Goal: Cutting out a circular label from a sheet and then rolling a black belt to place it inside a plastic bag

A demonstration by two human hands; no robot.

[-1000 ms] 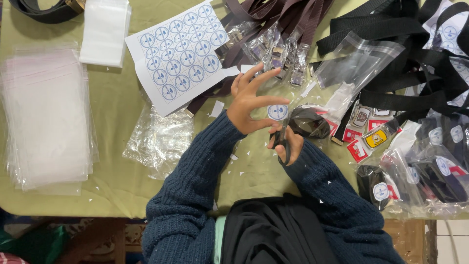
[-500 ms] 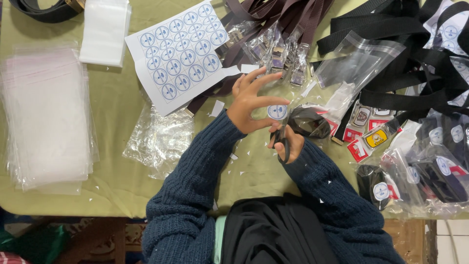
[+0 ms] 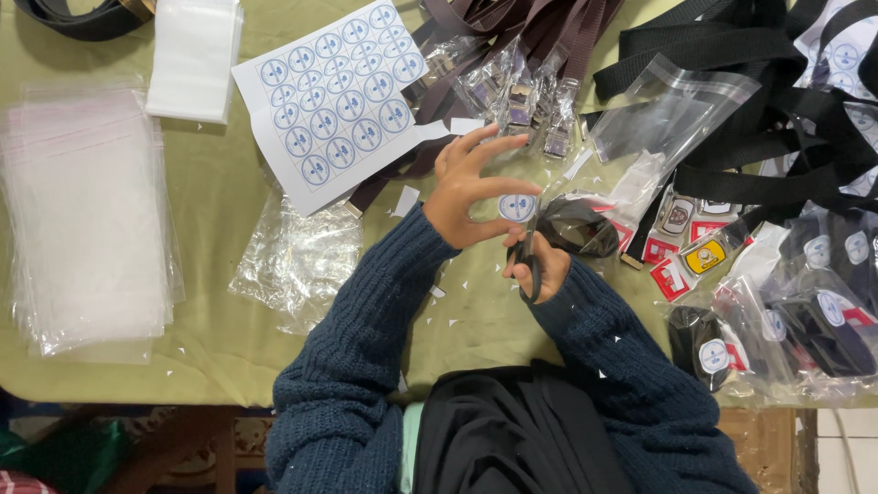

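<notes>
Head view, looking straight down: the left hand (image 3: 466, 187) pinches a small round paper sticker (image 3: 517, 208) between thumb and forefinger, the other fingers fanned wide above it. The right hand (image 3: 541, 265) is closed through the handles of black scissors (image 3: 529, 261), whose blades point up at the lower edge of the disc. Both hands hover just over the desk (image 3: 219, 311), close to the person's chest.

As I judge it, the work is trimming that disc to its printed ring. To do it well, the left hand should turn the paper into the blades while the scissors stay steady, taking short snips near the pivot, with the pinching fingertips kept back from the cutting line. Tiny white offcuts (image 3: 453, 302) already dot the green cloth under and beside the wrists.

Just beyond the left fingertips lies a white sheet of the same blue-ringed circles (image 3: 334, 96), some corners cut away. Left of that forearm sits a crumpled clear wrapper (image 3: 297, 261), and farther left a thick stack of clear plastic bags (image 3: 82, 210), with a smaller white pile (image 3: 192, 55) above it. Beyond the hands, brown lanyards (image 3: 540, 37) with bagged clips fan out; to the right of the right hand are an open clear bag (image 3: 677, 110), small coloured badges (image 3: 704, 256), black lanyards (image 3: 777, 101), and bagged finished pieces (image 3: 805, 320).
</notes>
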